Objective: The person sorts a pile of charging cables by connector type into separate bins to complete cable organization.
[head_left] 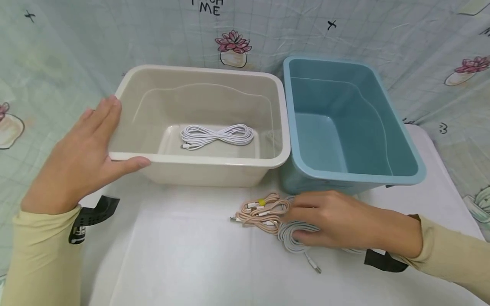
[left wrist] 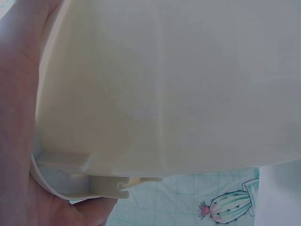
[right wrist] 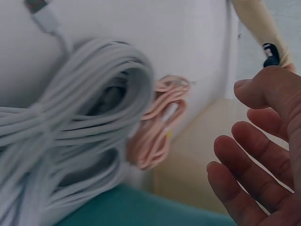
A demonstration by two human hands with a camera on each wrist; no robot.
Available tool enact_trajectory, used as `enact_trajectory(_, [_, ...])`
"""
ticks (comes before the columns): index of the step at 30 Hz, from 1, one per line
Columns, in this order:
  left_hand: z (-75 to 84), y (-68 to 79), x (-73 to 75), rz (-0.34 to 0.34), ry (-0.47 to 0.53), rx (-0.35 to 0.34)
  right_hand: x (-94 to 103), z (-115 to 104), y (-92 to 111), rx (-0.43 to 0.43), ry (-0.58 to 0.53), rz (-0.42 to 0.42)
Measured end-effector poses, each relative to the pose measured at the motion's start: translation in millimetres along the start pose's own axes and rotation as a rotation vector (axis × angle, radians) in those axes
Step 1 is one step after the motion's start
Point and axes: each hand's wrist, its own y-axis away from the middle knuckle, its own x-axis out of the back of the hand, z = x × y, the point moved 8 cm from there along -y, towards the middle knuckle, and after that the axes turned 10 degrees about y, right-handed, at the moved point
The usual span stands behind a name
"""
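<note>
My left hand point(head_left: 82, 155) rests on the front left corner of a beige plastic bin point(head_left: 214, 160), fingers straight along the side rim and thumb over the front rim. Inside the bin lies a bundled white charging cable point(head_left: 218, 136). On the white table in front, my right hand point(head_left: 337, 219) is over a coiled whitish cable point(head_left: 292, 242), hiding part of it. In the right wrist view the fingers point(right wrist: 244, 179) are relaxed and apart from this coil point(right wrist: 94, 108), holding nothing. Bundled pink cables point(head_left: 264, 212) with a yellow spot lie left of the right hand.
A blue bin point(head_left: 344, 175) stands against the beige bin's right side, with nothing visible inside. Behind both hangs a patterned cloth point(head_left: 160, 34). White cloth covers the table point(head_left: 191, 255). A USB plug point(head_left: 314, 263) trails from the whitish coil.
</note>
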Motion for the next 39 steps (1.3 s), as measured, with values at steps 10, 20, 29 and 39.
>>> enact_trajectory(10, [0.2, -0.5, -1.2, 0.003, -0.013, -0.003, -21.4, 13.4, 29.6, -0.066, 0.042, -0.128])
enact_trajectory(20, [0.4, -0.3, -0.7, 0.014, 0.005, -0.016, -37.2, 27.6, 57.4, -0.149, 0.106, -0.245])
enact_trajectory(29, [0.6, 0.0, -2.3, 0.007, 0.0, -0.007, -42.0, 32.4, 74.3, -0.199, 0.141, -0.235])
enact_trajectory(39, [-1.1, -1.2, -2.3, -0.01, -0.005, 0.012, -45.7, 27.8, 81.0, -0.2, 0.143, -0.23])
